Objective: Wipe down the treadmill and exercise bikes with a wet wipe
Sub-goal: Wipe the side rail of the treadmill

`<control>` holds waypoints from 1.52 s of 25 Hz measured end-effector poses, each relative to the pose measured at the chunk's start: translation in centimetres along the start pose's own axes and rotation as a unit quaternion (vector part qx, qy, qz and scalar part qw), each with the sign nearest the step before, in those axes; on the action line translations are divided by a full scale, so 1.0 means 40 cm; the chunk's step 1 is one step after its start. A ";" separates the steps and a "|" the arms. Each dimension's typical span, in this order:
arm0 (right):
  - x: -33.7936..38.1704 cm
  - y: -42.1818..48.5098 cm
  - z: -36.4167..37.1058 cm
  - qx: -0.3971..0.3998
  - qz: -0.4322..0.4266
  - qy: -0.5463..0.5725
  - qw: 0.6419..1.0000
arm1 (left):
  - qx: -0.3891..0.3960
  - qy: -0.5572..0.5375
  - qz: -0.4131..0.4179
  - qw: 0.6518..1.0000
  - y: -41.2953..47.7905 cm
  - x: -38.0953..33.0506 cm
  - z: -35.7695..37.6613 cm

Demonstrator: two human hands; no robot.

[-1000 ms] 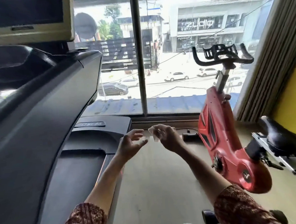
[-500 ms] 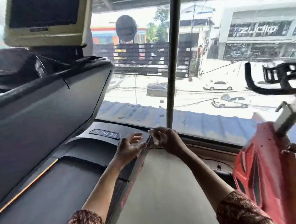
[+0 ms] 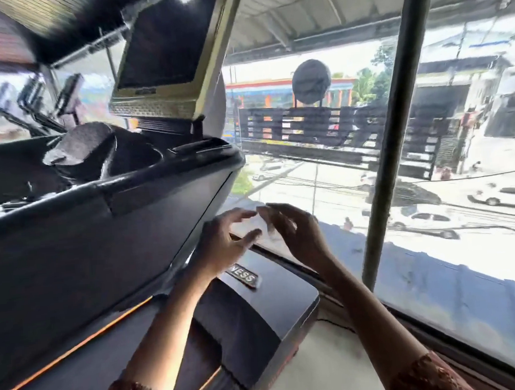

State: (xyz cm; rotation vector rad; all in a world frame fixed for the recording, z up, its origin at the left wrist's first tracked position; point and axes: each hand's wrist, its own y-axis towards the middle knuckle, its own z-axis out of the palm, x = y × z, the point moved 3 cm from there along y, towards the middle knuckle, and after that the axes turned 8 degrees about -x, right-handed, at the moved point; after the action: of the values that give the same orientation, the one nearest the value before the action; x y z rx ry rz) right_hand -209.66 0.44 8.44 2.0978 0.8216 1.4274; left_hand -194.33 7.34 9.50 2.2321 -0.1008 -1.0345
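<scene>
At far left the treadmill [image 3: 71, 253] console's broad dark side panel fills the view. Its curved top edge runs rightward to a rounded corner, and a tilted screen [image 3: 160, 49] is mounted above. Lower down, the motor hood [image 3: 258, 310] ends in a rounded right corner beside a narrow strip of pale floor [image 3: 317, 370]. Above the hood the left hand [image 3: 220, 246] is raised with fingers spread, its fingertips at the wet wipe [image 3: 249, 226]; whether it grips cannot be told. Just beside it, the right hand [image 3: 298, 234] pinches the thin, blurred wipe. Further right stand a window post [image 3: 396, 142] and the window glass [image 3: 482, 240], close by.
</scene>
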 end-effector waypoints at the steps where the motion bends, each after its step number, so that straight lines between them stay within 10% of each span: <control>1: -0.010 0.047 0.009 -0.007 -0.023 0.017 1.000 | -0.036 0.044 0.046 0.997 0.043 -0.007 -0.007; 5: -0.049 0.227 0.063 -0.014 -0.075 0.073 0.994 | -0.178 0.234 0.167 0.941 0.193 0.001 -0.017; 11: -0.126 0.463 0.159 -0.061 -0.173 0.103 0.978 | -0.253 0.404 0.116 0.871 0.356 0.067 -0.006; 15: -0.187 0.487 0.267 0.119 -0.244 0.179 0.946 | -0.252 0.483 0.040 0.838 0.390 0.094 0.033; 21: -0.269 0.635 0.349 0.163 -0.132 0.270 0.940 | -0.329 0.492 -0.007 0.806 0.402 0.089 0.061; 26: -0.253 0.544 0.315 0.162 -0.298 0.318 0.885 | -0.371 0.495 -0.018 0.786 0.404 0.079 0.081; 31: -0.298 0.672 0.401 0.153 -0.131 0.349 0.915 | -0.398 0.494 -0.032 0.772 0.401 0.076 0.100; 36: -0.245 0.543 0.327 0.136 -0.315 0.385 0.857 | -0.405 0.503 -0.039 0.762 0.399 0.081 0.108; 38: -0.283 0.604 0.365 0.133 -0.261 0.395 0.871 | -0.404 0.499 -0.040 0.766 0.399 0.083 0.110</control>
State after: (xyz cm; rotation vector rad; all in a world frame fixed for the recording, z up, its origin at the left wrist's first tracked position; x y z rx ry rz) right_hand -194.02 -25.37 12.14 1.2075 1.8178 1.9103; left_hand -192.00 -8.47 14.89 1.6648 0.7659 0.2184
